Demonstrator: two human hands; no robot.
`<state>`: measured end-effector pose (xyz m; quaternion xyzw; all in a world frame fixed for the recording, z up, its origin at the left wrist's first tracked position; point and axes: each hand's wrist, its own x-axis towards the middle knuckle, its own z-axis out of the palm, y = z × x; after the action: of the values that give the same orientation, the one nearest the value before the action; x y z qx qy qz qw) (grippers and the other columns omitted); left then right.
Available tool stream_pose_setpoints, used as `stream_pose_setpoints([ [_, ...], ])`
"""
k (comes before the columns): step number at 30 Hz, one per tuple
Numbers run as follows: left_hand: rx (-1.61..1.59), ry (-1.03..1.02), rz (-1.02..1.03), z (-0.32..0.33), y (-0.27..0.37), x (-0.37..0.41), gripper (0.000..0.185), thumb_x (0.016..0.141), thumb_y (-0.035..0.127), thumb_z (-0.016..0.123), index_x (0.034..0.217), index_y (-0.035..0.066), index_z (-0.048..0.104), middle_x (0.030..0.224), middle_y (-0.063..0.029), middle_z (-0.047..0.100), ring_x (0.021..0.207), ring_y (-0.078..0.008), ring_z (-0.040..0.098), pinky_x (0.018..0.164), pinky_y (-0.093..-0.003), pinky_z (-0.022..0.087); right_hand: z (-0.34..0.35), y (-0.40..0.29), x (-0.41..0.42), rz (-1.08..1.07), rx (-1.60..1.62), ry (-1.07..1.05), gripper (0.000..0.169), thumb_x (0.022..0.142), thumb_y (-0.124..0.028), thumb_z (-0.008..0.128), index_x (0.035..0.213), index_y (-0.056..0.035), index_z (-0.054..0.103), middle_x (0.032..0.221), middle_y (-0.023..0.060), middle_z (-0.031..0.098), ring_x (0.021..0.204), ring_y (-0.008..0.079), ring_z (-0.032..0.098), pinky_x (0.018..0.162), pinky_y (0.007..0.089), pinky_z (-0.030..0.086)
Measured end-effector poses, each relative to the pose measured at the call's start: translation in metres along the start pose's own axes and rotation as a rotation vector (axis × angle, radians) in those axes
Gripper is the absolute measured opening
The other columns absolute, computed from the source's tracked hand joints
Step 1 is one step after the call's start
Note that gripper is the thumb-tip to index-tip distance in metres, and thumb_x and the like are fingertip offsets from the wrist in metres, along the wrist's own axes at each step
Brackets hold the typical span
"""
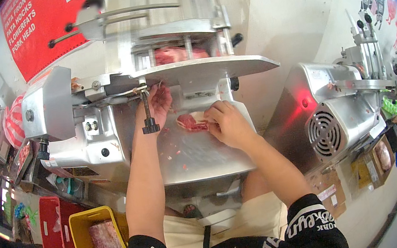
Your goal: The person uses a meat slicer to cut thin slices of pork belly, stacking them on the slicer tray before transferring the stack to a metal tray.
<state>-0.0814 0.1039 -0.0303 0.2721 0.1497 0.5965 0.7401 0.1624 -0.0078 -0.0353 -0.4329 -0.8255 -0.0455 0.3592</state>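
Observation:
Before me stands a metal meat slicing machine (214, 70), with a large piece of red meat (174, 54) behind its flat plate. My left hand (159, 101) is raised palm up under the plate's edge, beside a threaded rod with a black knob (150, 125); its fingers are slightly curled, and no meat shows in it. On the machine's metal tray (203, 157) lies a thin slice of red meat with pale fat (190, 122). My right hand (222, 122) pinches the right end of that slice between thumb and fingers. Small meat scraps dot the tray.
Another metal machine with a round vent (325, 133) stands at the right. The slicer's motor housing (49, 106) juts out at left. Below it on the floor are a red crate (53, 233) and a yellow crate (77, 245) holding a block of meat (106, 238). Cardboard (329, 191) lies lower right.

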Motion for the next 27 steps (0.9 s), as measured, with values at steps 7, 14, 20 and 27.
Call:
stream_pose_setpoints([
  [7, -0.042, 0.229, -0.113, 0.005, -0.004, -0.008, 0.016, 0.092, 0.020, 0.066, 0.100, 0.006, 0.065, 0.090, -0.0081, 0.065, 0.081, -0.0191, 0.062, 0.070, -0.0299, 0.053, -0.001, -0.002, -0.001, 0.038, 0.020, -0.030, 0.029, 0.075, -0.010, 0.070, 0.103, -0.0045, 0.063, 0.105, 0.0132, 0.058, 0.102, 0.0352, 0.056, 0.090, 0.0440, 0.046],
  [14, 0.359, 0.202, -0.068, 0.015, -0.009, -0.025, 0.010, 0.091, 0.017, 0.065, 0.098, 0.009, 0.065, 0.085, -0.0033, 0.063, 0.075, -0.0138, 0.059, 0.064, -0.0265, 0.049, -0.002, -0.001, 0.000, 0.201, 0.257, 0.048, 0.031, 0.086, -0.011, 0.068, 0.113, -0.0020, 0.057, 0.109, 0.0177, 0.060, 0.100, 0.0340, 0.061, 0.084, 0.0417, 0.051],
  [20, 0.899, -0.186, -0.158, 0.050, -0.047, -0.044, 0.017, 0.093, 0.020, 0.065, 0.106, 0.010, 0.068, 0.091, -0.0021, 0.067, 0.079, -0.0115, 0.061, 0.063, -0.0256, 0.046, -0.009, -0.011, 0.006, 0.315, 0.599, 0.157, 0.029, 0.091, -0.010, 0.064, 0.117, -0.0013, 0.054, 0.100, 0.0176, 0.065, 0.100, 0.0332, 0.065, 0.075, 0.0410, 0.055],
  [27, 1.647, -0.188, 0.210, 0.008, -0.020, -0.033, 0.027, 0.085, 0.025, 0.072, 0.107, 0.009, 0.072, 0.086, -0.0038, 0.069, 0.077, -0.0144, 0.063, 0.068, -0.0289, 0.049, -0.004, 0.012, -0.003, 0.466, -0.026, 0.006, 0.024, 0.082, -0.012, 0.067, 0.105, -0.0065, 0.064, 0.095, 0.0127, 0.066, 0.098, 0.0335, 0.063, 0.081, 0.0465, 0.047],
])
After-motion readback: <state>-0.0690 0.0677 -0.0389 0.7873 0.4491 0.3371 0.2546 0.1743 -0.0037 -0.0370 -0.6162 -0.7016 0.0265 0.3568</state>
